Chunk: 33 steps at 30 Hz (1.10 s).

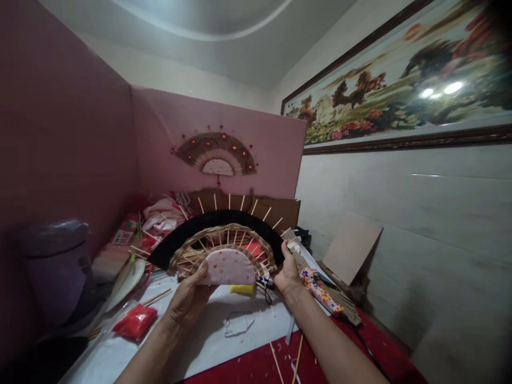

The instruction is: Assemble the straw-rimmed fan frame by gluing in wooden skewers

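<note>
Between my two hands I hold up a handmade fan (228,217) with a wide black band, a braided straw arc, thin wooden sticks poking past the top edge and a white dotted half-round base. My left hand (191,290) grips the lower left of the base, thumb on its front. At the fan's right end, my right hand (288,272) has its thumb up along the black band and its fingers behind, mostly hidden. A yellow item (242,289) lies on the table just below the base.
A finished-looking fan with flowers (224,146) hangs on the pink panel (160,117). Left on the white sheet (208,346) lies a red packet (136,321). Loose sticks (276,354) lie in front, a flowered roll (322,290) at right, and a purple bin (56,266) stands far left.
</note>
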Motion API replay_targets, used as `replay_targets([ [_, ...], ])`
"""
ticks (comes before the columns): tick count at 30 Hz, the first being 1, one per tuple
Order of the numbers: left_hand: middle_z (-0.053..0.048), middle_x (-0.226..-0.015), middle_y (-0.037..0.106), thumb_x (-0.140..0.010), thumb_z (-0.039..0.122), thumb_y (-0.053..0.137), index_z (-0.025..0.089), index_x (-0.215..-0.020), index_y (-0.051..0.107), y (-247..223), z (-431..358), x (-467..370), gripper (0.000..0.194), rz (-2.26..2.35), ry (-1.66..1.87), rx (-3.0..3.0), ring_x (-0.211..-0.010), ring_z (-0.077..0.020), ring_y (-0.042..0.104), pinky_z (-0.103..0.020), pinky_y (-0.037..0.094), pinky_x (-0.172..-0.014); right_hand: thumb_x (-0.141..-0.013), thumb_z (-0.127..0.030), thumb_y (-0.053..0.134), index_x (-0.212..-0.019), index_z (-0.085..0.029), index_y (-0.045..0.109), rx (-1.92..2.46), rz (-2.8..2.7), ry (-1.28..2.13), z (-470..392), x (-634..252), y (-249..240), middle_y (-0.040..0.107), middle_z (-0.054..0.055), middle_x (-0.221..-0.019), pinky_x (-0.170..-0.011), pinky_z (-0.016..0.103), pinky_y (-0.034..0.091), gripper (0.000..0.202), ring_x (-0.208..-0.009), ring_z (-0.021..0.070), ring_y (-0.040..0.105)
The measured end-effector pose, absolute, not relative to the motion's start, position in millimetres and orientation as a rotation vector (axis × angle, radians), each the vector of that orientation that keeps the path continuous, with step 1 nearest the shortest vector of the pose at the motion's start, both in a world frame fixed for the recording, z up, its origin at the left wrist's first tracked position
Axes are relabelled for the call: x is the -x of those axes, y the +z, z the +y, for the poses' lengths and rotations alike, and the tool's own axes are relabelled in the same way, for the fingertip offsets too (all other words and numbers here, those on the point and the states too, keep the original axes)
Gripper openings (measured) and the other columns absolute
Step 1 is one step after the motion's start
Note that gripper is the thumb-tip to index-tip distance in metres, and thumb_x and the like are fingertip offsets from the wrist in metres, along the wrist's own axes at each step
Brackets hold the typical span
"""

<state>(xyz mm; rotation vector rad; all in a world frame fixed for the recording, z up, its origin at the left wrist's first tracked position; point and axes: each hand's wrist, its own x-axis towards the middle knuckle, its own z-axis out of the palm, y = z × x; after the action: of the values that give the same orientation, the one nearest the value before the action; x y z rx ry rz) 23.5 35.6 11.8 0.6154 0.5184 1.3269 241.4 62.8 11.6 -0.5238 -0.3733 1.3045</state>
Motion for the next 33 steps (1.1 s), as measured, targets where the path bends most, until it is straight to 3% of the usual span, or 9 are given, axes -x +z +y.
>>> replay_targets([
  [8,-0.009,-0.112,0.067,-0.073,0.015,0.065,0.018,-0.112,0.06,3.2,29.8,-37.3,0.039,0.524,1.353,-0.753,-0.095,-0.0217,0.065,-0.031,0.056,-0.075,-0.083,-0.053,0.051,-0.082,-0.015,0.063,0.6,-0.29,1.268,70.6,-256.5,1.8,0.063,0.001,-0.049,-0.055,0.031,0.055,0.04,-0.046,0.0174,0.062],
  [15,-0.003,-0.084,0.07,-0.076,0.015,0.06,0.019,-0.094,0.064,4.5,35.2,-29.2,0.019,0.594,1.513,-0.568,-0.073,-0.0148,0.066,-0.028,0.056,-0.063,-0.087,-0.054,0.041,-0.074,-0.016,0.06,0.641,-0.279,1.238,63.0,-270.8,12.1,0.061,0.002,-0.047,-0.036,0.025,0.045,0.045,-0.032,0.0126,0.049],
  [21,-0.005,-0.066,0.067,-0.078,0.014,0.056,0.011,-0.08,0.064,10.2,35.5,-25.3,0.008,0.71,1.577,-0.616,-0.058,-0.0143,0.064,-0.027,0.054,-0.054,-0.088,-0.055,0.038,-0.07,-0.016,0.058,0.669,-0.277,1.222,60.9,-272.8,14.1,0.06,0.002,-0.045,-0.038,0.026,0.047,0.047,-0.033,0.0135,0.051],
  [25,-0.007,-0.066,0.067,-0.079,0.019,0.058,0.009,-0.077,0.064,11.3,38.9,-24.5,0.011,0.742,1.587,-0.65,-0.058,-0.0142,0.063,-0.025,0.053,-0.051,-0.088,-0.054,0.04,-0.074,-0.016,0.059,0.674,-0.286,1.215,60.3,-273.3,14.5,0.062,0.003,-0.049,-0.032,0.023,0.041,0.044,-0.033,0.0126,0.05],
  [33,-0.009,-0.071,0.069,-0.087,0.032,0.046,0.01,-0.084,0.064,14.2,39.7,-20.3,0.028,0.695,1.497,-0.695,-0.062,-0.0156,0.066,-0.028,0.055,-0.056,-0.088,-0.054,0.038,-0.082,-0.015,0.06,0.679,-0.328,1.171,68.8,-285.3,5.9,0.063,0.002,-0.051,-0.035,0.025,0.044,0.045,-0.035,0.0137,0.052],
])
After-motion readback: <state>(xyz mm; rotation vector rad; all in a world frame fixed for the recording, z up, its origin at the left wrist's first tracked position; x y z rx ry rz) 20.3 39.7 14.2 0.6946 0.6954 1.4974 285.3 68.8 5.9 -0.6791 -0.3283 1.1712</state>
